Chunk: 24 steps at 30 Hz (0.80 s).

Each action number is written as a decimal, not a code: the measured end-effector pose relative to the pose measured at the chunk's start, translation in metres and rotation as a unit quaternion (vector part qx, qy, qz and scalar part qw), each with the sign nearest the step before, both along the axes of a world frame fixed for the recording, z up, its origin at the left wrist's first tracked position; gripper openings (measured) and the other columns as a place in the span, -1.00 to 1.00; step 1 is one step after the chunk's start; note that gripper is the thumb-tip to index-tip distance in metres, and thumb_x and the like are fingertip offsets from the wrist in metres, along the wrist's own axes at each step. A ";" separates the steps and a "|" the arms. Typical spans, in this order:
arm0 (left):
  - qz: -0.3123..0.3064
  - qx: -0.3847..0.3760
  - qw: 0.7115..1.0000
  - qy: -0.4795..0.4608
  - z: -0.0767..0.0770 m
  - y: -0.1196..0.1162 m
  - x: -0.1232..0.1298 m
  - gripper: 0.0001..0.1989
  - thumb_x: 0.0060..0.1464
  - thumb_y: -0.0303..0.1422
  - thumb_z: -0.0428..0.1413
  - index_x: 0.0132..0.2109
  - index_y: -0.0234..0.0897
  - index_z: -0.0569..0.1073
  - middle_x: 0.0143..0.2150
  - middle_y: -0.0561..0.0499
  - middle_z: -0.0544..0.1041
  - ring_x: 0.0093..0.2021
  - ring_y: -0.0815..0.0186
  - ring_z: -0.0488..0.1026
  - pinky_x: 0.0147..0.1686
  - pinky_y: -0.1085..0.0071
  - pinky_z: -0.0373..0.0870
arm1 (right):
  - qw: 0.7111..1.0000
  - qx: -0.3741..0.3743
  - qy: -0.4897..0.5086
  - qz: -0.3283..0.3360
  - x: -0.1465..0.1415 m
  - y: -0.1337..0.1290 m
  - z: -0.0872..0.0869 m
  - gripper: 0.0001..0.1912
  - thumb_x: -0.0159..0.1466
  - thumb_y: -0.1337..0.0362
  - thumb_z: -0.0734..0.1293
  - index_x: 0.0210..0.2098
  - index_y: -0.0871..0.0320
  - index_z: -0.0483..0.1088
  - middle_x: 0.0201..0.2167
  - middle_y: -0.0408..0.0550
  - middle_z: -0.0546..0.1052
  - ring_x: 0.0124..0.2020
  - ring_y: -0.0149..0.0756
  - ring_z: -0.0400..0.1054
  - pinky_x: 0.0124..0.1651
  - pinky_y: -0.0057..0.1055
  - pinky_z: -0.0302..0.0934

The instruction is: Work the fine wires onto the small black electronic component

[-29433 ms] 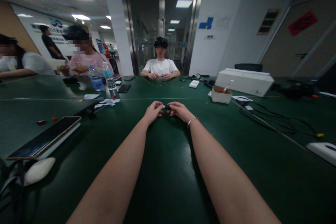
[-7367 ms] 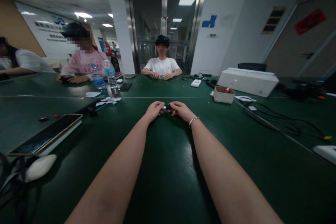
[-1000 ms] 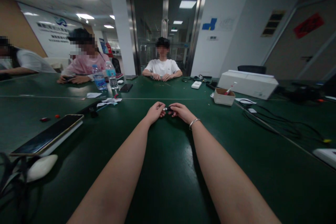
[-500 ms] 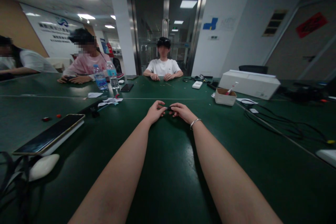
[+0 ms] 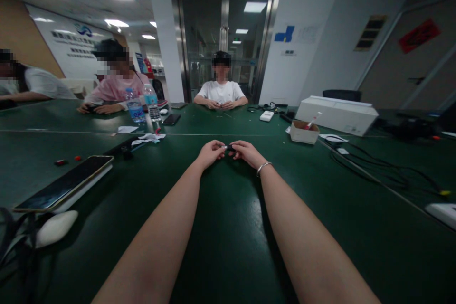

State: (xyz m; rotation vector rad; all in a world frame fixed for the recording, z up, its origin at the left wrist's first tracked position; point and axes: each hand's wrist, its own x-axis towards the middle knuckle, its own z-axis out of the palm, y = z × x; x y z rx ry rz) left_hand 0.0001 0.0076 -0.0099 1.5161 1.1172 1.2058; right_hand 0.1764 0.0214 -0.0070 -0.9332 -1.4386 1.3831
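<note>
Both my arms stretch forward over the green table [image 5: 228, 228]. Between my fingertips is a small black object with a short silvery end [image 5: 230, 147], too small to name. My left hand [image 5: 211, 154] pinches the silvery end with thumb and forefinger. On the black end, the thumb and fingers of my right hand [image 5: 247, 153] are closed; a silver bracelet [image 5: 264, 167] circles that wrist. The fingers hide part of the object, which is held just above the tabletop.
At left lie a phone on a white box [image 5: 67, 183], a white mouse-like object [image 5: 57, 229] and paper scraps [image 5: 148, 138]. Two water bottles [image 5: 135, 107] stand farther back. Right are a small open box [image 5: 304, 133], a long white box [image 5: 338, 115] and cables [image 5: 384, 166]. Co-workers sit opposite [image 5: 221, 90] and left.
The silvery end now shows beside my left fingertips, where only a dark piece was visible before. My hands stay nearly in place. The person opposite has brought their hands together.
</note>
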 end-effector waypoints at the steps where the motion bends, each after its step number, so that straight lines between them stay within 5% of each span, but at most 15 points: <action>1: 0.002 0.002 1.000 -0.001 -0.001 0.000 0.000 -0.80 -0.02 -0.36 0.21 -0.25 -0.35 0.40 -0.42 0.01 0.47 -0.48 0.45 0.43 -0.48 0.52 0.34 | 1.000 -0.001 0.001 0.000 0.000 -0.001 0.000 -0.90 0.26 0.45 0.26 -0.24 0.27 0.39 -0.56 -0.09 0.52 -0.68 -0.55 0.30 -0.55 -0.64 0.25; 14: -0.012 0.007 1.000 0.011 0.002 -0.002 -0.001 -0.81 -0.01 -0.40 0.17 -0.20 -0.35 0.42 -0.43 0.03 0.46 -0.46 0.45 0.42 -0.46 0.53 0.33 | 1.000 0.005 -0.002 0.000 0.001 0.003 -0.003 -0.91 0.25 0.43 0.28 -0.24 0.27 0.40 -0.56 -0.09 0.52 -0.67 -0.55 0.30 -0.56 -0.64 0.24; 24: 0.025 -0.003 0.996 0.088 -0.003 0.005 -0.001 -0.69 0.12 -0.17 0.03 -0.37 -0.36 0.44 -0.54 0.01 0.45 -0.56 0.42 0.38 -0.49 0.47 0.33 | 1.000 -0.004 0.003 0.001 0.000 0.001 -0.001 -0.85 0.26 0.48 0.22 -0.21 0.27 0.39 -0.55 -0.08 0.52 -0.67 -0.55 0.30 -0.55 -0.64 0.26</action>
